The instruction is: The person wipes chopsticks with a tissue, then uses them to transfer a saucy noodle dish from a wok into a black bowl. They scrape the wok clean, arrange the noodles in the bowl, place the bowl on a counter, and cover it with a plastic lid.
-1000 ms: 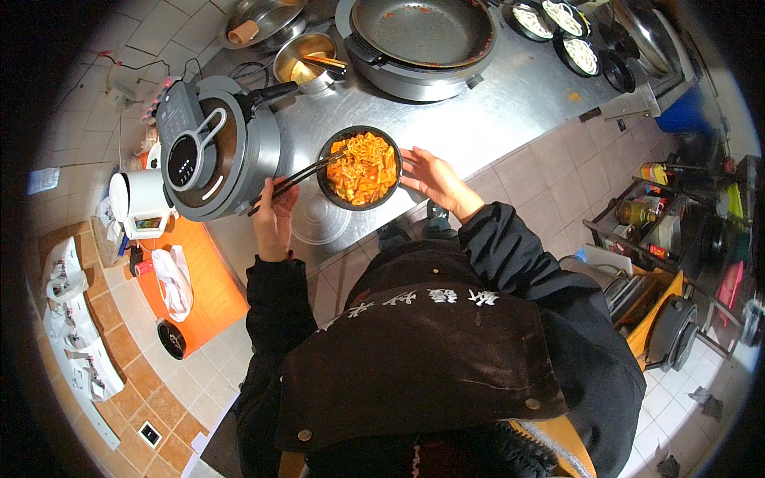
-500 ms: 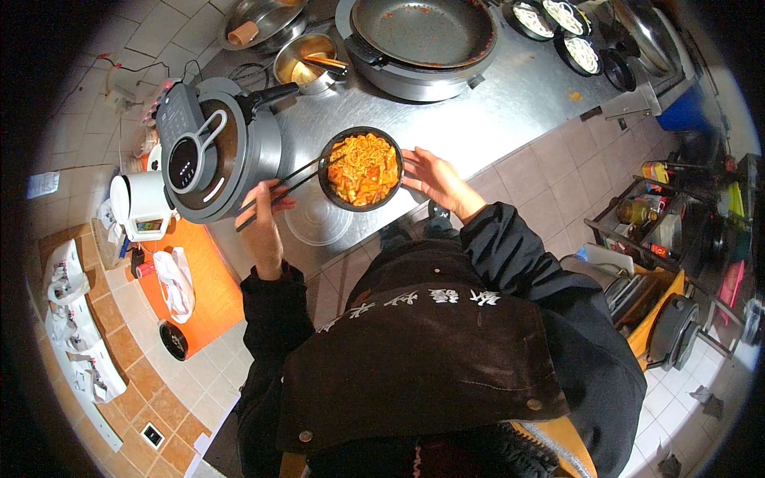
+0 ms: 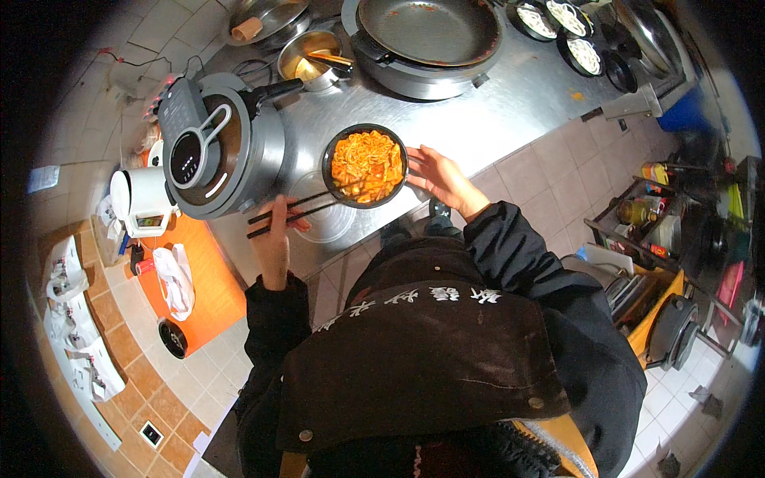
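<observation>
White characters point(image 3: 442, 295) run across the dark brown apron point(image 3: 422, 358).

Round black bowl point(image 3: 327, 159) on flat stainless-steel worktop point(image 3: 478, 119), near front edge; orange-sauced noodles point(image 3: 365, 159) inside. Bare left hand point(image 3: 275, 239) left of bowl; long thin black chopsticks point(image 3: 315, 197) spanning to bowl, tips over noodles. Bare right hand point(image 3: 440, 177) at bowl's right rim. Round grey cooker point(image 3: 231, 147) left; round steel pot point(image 3: 319, 82) behind-left; wide round black pan point(image 3: 430, 36) behind, slightly right. Three small round black bowls point(image 3: 567, 65) toward worktop's far right, white strands point(image 3: 586, 56) inside.
</observation>
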`<action>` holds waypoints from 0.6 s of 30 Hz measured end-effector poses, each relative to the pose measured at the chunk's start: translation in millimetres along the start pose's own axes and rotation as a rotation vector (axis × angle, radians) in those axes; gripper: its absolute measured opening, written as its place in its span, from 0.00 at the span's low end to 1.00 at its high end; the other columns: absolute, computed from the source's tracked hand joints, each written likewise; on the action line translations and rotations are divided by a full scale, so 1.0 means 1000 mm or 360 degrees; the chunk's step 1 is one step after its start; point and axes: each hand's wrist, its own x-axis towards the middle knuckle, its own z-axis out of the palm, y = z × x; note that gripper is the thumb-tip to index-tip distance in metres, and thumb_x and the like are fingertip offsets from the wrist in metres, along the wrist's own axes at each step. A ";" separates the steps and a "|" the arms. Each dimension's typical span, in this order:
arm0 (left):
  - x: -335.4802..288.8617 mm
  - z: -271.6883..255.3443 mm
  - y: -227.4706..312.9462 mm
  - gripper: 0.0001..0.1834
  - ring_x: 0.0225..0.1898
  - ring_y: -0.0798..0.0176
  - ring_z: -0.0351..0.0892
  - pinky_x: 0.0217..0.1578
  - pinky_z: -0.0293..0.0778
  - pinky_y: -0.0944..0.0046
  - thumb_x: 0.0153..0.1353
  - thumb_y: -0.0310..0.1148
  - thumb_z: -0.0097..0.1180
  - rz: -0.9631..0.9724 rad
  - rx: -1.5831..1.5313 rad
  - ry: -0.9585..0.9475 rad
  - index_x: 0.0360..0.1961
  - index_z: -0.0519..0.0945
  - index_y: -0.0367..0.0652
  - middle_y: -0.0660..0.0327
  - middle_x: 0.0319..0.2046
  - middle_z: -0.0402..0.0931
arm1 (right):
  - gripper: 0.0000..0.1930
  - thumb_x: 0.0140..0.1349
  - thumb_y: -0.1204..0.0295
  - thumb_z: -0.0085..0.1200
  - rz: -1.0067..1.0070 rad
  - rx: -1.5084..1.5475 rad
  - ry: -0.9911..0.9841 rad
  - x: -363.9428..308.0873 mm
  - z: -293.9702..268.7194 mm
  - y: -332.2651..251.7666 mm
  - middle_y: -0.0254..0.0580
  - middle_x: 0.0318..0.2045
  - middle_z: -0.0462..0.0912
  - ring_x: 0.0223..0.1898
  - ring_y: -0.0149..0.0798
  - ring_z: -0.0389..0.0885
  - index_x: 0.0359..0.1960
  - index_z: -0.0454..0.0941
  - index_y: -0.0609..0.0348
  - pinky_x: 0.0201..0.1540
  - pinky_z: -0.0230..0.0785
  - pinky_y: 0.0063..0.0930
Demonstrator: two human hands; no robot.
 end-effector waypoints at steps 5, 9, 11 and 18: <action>-0.006 0.016 -0.016 0.18 0.22 0.66 0.81 0.26 0.74 0.69 0.71 0.36 0.48 -0.0050 0.0064 0.0020 0.36 0.80 0.28 0.55 0.25 0.81 | 0.21 0.74 0.59 0.34 -0.0034 -0.0013 -0.0019 -0.005 0.003 0.000 0.38 0.54 0.75 0.54 0.33 0.72 0.56 0.69 0.62 0.55 0.70 0.31; -0.004 0.018 -0.021 0.18 0.23 0.64 0.82 0.27 0.76 0.69 0.71 0.37 0.48 -0.0002 0.0034 0.0045 0.36 0.80 0.29 0.54 0.27 0.81 | 0.21 0.74 0.59 0.34 -0.0045 -0.0058 0.0020 -0.010 0.008 -0.002 0.38 0.55 0.74 0.55 0.33 0.72 0.56 0.69 0.61 0.56 0.69 0.31; -0.001 0.015 -0.021 0.19 0.24 0.64 0.82 0.27 0.77 0.69 0.71 0.37 0.47 0.0056 0.0011 0.0090 0.36 0.79 0.29 0.53 0.27 0.81 | 0.21 0.74 0.59 0.34 -0.0056 -0.0065 0.0017 -0.011 0.010 -0.002 0.38 0.54 0.75 0.54 0.33 0.72 0.56 0.69 0.61 0.56 0.69 0.31; 0.011 0.000 -0.026 0.19 0.23 0.62 0.82 0.26 0.79 0.67 0.70 0.40 0.48 -0.0048 -0.0269 0.0340 0.37 0.77 0.29 0.53 0.26 0.79 | 0.22 0.74 0.59 0.34 -0.0083 -0.0060 0.0030 -0.014 0.014 -0.001 0.40 0.55 0.73 0.55 0.34 0.72 0.58 0.67 0.64 0.53 0.73 0.28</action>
